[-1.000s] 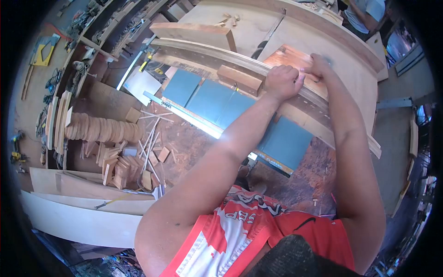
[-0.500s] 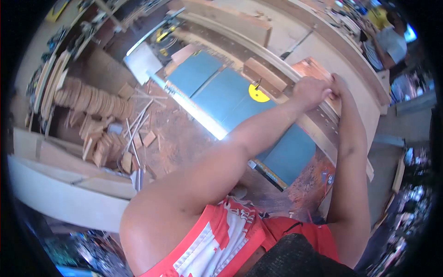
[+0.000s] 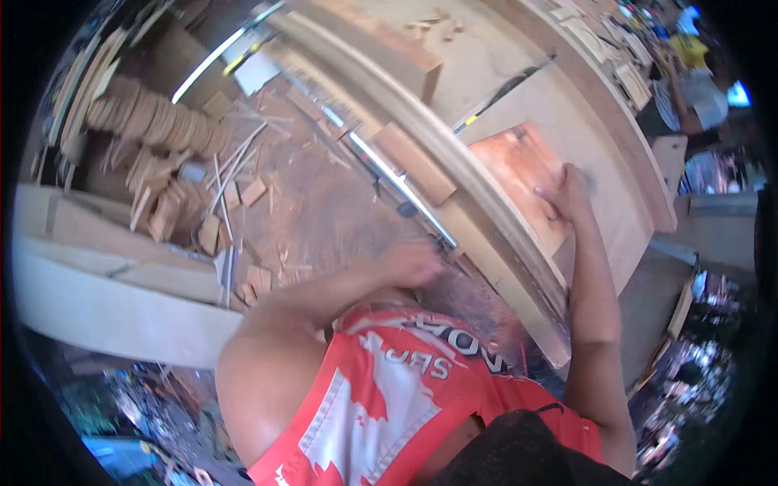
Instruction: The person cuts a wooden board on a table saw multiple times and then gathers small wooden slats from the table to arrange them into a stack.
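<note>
Head view. Landmark: the long wooden rail [image 3: 506, 227], which crosses the work slantwise.

- Reddish board [image 3: 510, 166], one: flat on the pale tabletop [image 3: 604, 251], on the rail's far side, its long edge against or just beside the rail; exact contact cannot be told.
- Right hand [image 3: 567, 198]: beyond the rail, closed on the reddish board's outer edge, thumb over the face.
- Left hand [image 3: 413, 266]: near side of the rail, well apart from the board, blurred; whether closed or spread cannot be told. Nearest item: the bright metal bar [image 3: 405, 190].
- Wood block [image 3: 415, 162]: beside the rail, near side.
- Dark slot [image 3: 519, 78]: far side of the rail, to the left of the board.
- Thick timber [image 3: 405, 61]: far side, beside the rail's left stretch; small offcuts [image 3: 429, 24] beyond.

Step in hand, as judged: one-handed steadying of the board along the rail. Next move, as judged: calls for an even hold, board edge square to the rail, fingers clear of the slot.
</note>
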Motion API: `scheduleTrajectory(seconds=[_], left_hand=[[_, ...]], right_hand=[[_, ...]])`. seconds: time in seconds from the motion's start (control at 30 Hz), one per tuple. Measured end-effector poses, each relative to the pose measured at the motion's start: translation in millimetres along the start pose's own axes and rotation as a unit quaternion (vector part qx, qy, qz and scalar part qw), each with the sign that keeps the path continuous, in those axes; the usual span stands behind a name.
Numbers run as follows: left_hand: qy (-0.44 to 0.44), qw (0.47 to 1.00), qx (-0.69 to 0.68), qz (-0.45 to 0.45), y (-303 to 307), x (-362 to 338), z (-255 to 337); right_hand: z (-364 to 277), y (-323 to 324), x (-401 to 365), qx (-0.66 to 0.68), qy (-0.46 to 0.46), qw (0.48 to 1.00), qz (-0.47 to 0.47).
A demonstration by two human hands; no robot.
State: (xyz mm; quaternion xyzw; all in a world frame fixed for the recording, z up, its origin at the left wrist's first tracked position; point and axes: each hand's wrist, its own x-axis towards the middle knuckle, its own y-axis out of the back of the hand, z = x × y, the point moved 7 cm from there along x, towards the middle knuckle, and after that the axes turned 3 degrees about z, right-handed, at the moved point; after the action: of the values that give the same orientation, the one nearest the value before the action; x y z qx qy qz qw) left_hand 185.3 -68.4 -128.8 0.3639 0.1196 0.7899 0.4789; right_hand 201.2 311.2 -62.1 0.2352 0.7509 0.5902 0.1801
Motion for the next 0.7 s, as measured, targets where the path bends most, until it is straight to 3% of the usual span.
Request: scheduleTrajectory(seconds=[0.03,0.07,0.1,0.13,0.2,0.23,0.3,0.37,0.43,0.47,0.5,0.53,0.57,0.6,0.63,0.67,0.7], left_hand=[[0.227,0.963,-0.032,0.142,-7,-51,-72],[0.349,0.885,0.074,0.300,29,-72,-103],[0.453,0.846,0.074,0.272,6,-151,-244],[0.545,0.646,-0.300,0.442,-42,-216,-387],[0.470,0.464,-0.423,0.620,24,-134,-367],[0.471,0.477,-0.428,0.607,30,-103,-385],[0.376,0.621,-0.513,0.458,24,-57,-407],[0.382,0.623,-0.509,0.454,31,-72,-397],[0.545,0.677,-0.288,0.402,47,-91,-341],[0.566,0.761,-0.104,0.299,55,-111,-326],[0.551,0.809,0.088,0.186,65,-127,-315],[0.395,0.870,0.062,0.287,71,-91,-231],[0.377,0.889,-0.042,0.254,63,-72,-176],[0.210,0.963,0.034,0.164,64,-30,-106],[0.123,0.989,0.044,0.069,66,14,-50],[0.033,0.998,-0.010,0.056,63,49,-12],[-0.079,0.992,-0.022,0.094,69,94,31]], right_hand=[[-3,5,-3,0.009,-0.011,1.000,-0.014],[-6,5,-11,0.017,-0.021,0.999,-0.034],[-3,8,-13,0.019,-0.037,0.999,-0.027],[-5,9,-11,0.034,-0.028,0.999,-0.025],[1,4,-10,0.055,-0.038,0.998,-0.009],[3,4,-7,0.047,-0.026,0.999,0.004],[6,1,-16,0.037,-0.030,0.999,0.004],[-3,6,-16,0.047,-0.021,0.999,0.010],[0,9,-18,0.076,-0.022,0.997,0.010],[0,8,-28,0.107,-0.022,0.994,0.003],[-5,11,-42,0.113,-0.031,0.993,0.008],[-18,21,-63,0.169,-0.022,0.985,0.010],[-34,28,-83,0.227,-0.012,0.974,0.010],[-48,33,-100,0.234,-0.019,0.972,0.012],[-61,29,-120,0.196,-0.034,0.978,-0.055],[-70,24,-137,0.156,-0.048,0.978,-0.127],[-75,28,-142,0.160,-0.052,0.977,-0.132]])
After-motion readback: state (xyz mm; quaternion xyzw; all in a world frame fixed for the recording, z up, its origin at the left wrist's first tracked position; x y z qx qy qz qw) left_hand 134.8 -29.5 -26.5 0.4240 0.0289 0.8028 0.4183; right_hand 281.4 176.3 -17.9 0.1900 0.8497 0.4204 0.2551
